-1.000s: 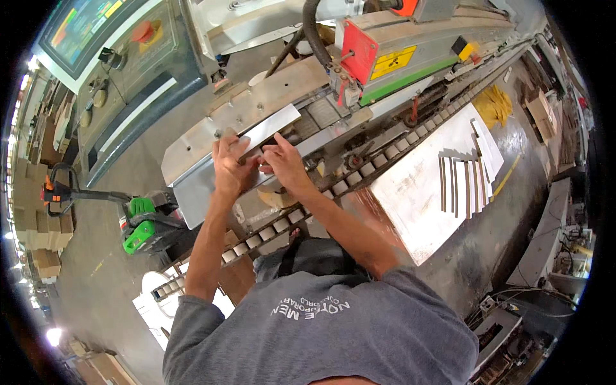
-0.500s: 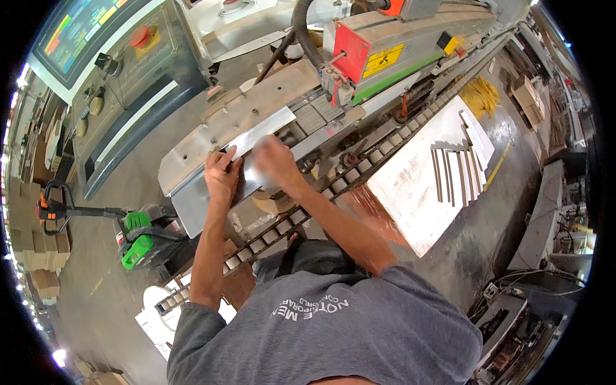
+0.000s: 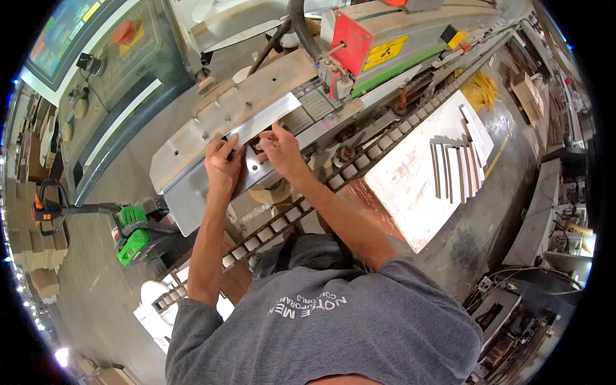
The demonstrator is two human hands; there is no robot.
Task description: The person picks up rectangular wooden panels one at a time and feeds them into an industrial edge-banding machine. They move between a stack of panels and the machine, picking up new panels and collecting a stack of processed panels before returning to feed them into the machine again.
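Note:
My left hand (image 3: pixel 222 168) rests at a bright metal strip (image 3: pixel 266 114) on the machine's infeed, its fingers bent but apart. The fingertips touch the strip's lower edge. Close by on the right, my right hand (image 3: pixel 281 151) hovers over a dark gap beside a flat metal plate (image 3: pixel 255 168) with small holes. Its fingers are curled in, and whatever may be between them is hidden. A wider grey sheet-metal plate (image 3: pixel 181 208) slopes down to the left of my left hand. Behind the strip runs a long metal bed (image 3: pixel 192 138) with several bolts.
A red-ended machine housing (image 3: pixel 353 43) with a ridged hose (image 3: pixel 299 25) stands beyond my right hand. A roller track (image 3: pixel 350 172) crosses diagonally. At right, a white board (image 3: pixel 410 192) carries several narrow strips (image 3: pixel 459 170). A control panel (image 3: pixel 122 58) and green-black pallet truck (image 3: pixel 133 234) are left.
My right hand, blurred before, has moved slightly up and right, uncovering the holed plate. My left hand stays at the strip. The whole view has shifted a little.

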